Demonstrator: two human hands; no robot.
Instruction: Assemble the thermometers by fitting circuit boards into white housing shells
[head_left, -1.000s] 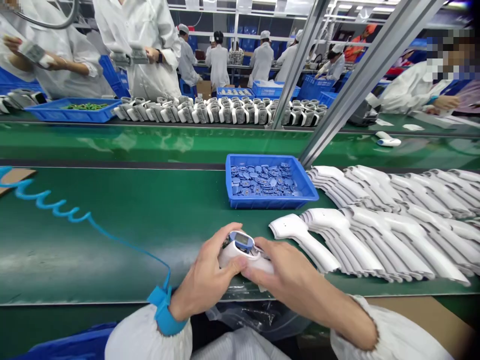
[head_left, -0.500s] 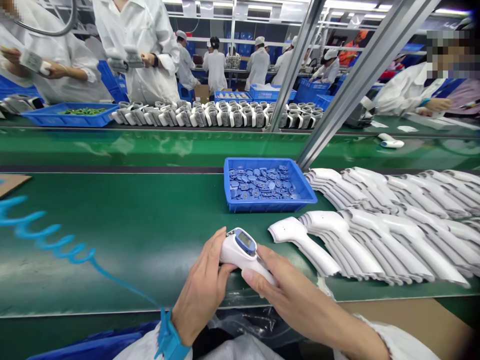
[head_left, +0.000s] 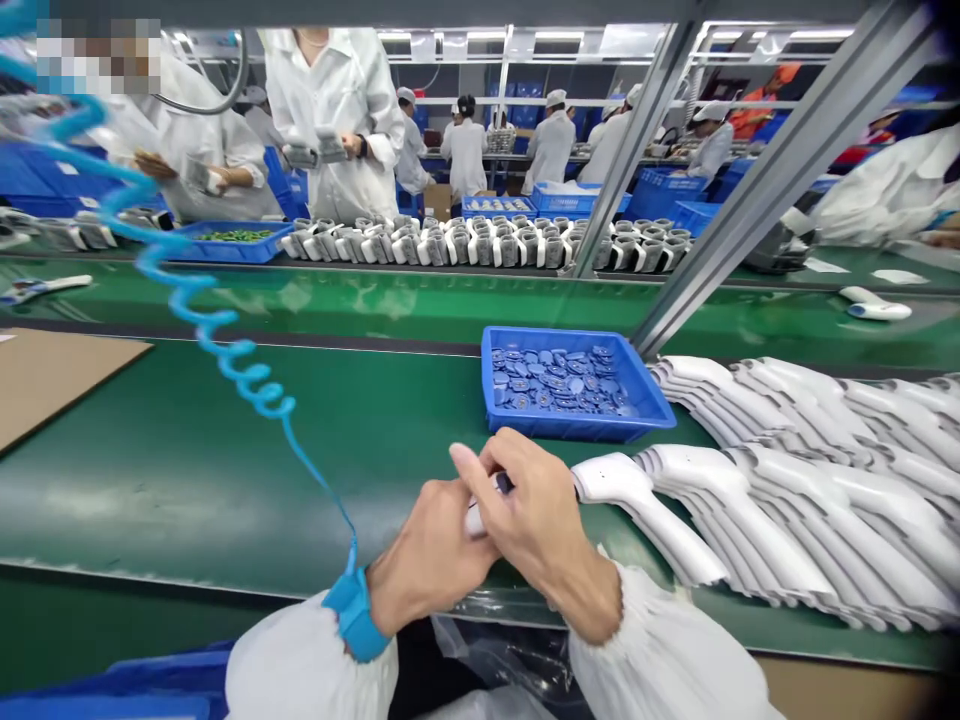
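Basically the white IR thermometer (head_left: 480,515), mostly hidden, sits closed in both hands: L grip (head_left: 424,550) curled beneath, R grip (head_left: 532,505) folded over, long axis hard to judge, just left of stacked white housings (head_left: 780,500) on green worktop (head_left: 225,480).

From here I see a long factory hall under rows of white ceiling lights (head_left: 555,35), with an aluminium frame post (head_left: 637,150) slanting up across the view from the green conveyor bench (head_left: 225,290). Left of the post, people in white coats and caps (head_left: 465,150) stand along the far benches, with blue bins (head_left: 525,90) stacked behind them. Right of the post are blue plastic crates (head_left: 652,190), and further back stands a person in an orange vest (head_left: 765,100).
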